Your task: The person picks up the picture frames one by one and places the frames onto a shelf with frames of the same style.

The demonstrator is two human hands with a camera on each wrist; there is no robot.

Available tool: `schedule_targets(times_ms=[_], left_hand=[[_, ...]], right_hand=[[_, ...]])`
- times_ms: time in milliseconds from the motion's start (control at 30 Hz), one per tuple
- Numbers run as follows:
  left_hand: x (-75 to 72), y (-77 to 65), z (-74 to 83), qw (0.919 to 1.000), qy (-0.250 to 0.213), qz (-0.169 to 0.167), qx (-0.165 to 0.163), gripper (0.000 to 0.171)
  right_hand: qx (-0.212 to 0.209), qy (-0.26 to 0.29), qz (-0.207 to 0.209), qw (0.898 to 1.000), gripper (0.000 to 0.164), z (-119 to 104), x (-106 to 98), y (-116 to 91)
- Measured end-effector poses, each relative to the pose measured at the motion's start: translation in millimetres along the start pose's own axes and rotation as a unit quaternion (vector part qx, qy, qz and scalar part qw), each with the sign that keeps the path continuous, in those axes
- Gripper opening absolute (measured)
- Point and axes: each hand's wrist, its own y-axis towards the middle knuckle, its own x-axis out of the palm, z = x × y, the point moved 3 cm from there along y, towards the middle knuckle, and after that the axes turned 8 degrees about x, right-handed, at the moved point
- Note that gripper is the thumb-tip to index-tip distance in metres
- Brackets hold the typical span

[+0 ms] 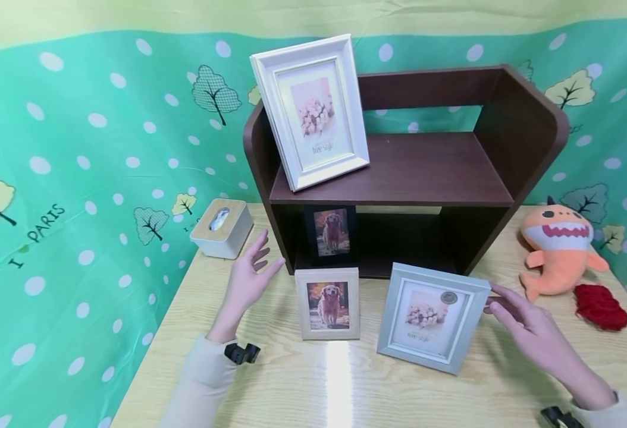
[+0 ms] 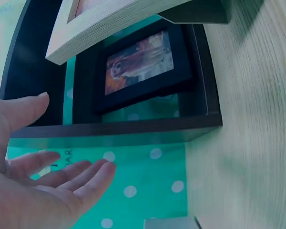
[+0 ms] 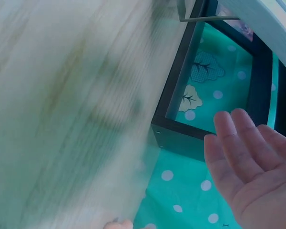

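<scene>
My left hand (image 1: 245, 282) hovers left of a small beige picture frame (image 1: 326, 334), fingers spread and holding nothing. That frame stands on the table and shows a dog photo. Behind it, on the lower shelf, a black picture frame (image 1: 335, 252) with a similar photo leans. To the right, a grey-blue picture frame (image 1: 396, 321) with a flower print stands slightly tilted. Just off its right edge is my right hand (image 1: 538, 333), and the right wrist view shows the fingers extended. A large white picture frame (image 1: 270, 95) rests on the upper shelf's left side.
The dark brown shelf unit (image 1: 431, 169) stands at the table's back. A tissue box (image 1: 222, 244) sits to its left. On the right lie an orange shark plush (image 1: 560, 261) and a red yarn bundle (image 1: 602, 306). A green patterned curtain (image 1: 104, 178) hangs behind.
</scene>
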Motion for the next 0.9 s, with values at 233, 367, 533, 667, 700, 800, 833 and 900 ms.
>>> schedule_targets(times_ms=[233,367,533,667,700,800,833,900], left_hand=[[9.8,6.5,-8.8,0.9997,0.011,0.016,-0.017,0.068],[11.4,10.7,-11.8,0.9992,0.008,0.025,-0.029,0.065],[11.7,16.9,-5.2,0.998,-0.033,0.041,-0.035,0.061],[12.3,18.1,14.1,0.9971,-0.055,0.043,-0.031,0.058],[12.4,18.0,19.0,0.9972,-0.053,0.043,-0.031,0.057],[12.9,17.5,26.0,0.9971,-0.049,0.044,-0.038,0.056],[12.9,17.4,26.8,0.997,-0.048,0.045,-0.04,0.055],[13.2,18.3,28.1,0.997,-0.046,0.045,-0.042,0.056]], right_hand=[[-0.005,0.032,-0.034,0.999,0.04,0,4,-3],[-0.01,0.048,-0.046,0.998,0.04,-2,4,-3],[-0.004,0.067,-0.061,0.996,0.042,-5,6,-3],[0.016,0.056,-0.07,0.996,0.049,-4,8,-4],[0.022,0.051,-0.072,0.996,0.051,-4,9,-5],[0.037,0.051,-0.083,0.995,0.056,-3,12,-7],[0.04,0.054,-0.085,0.994,0.056,-3,12,-7],[0.043,0.059,-0.09,0.993,0.058,-3,12,-7]])
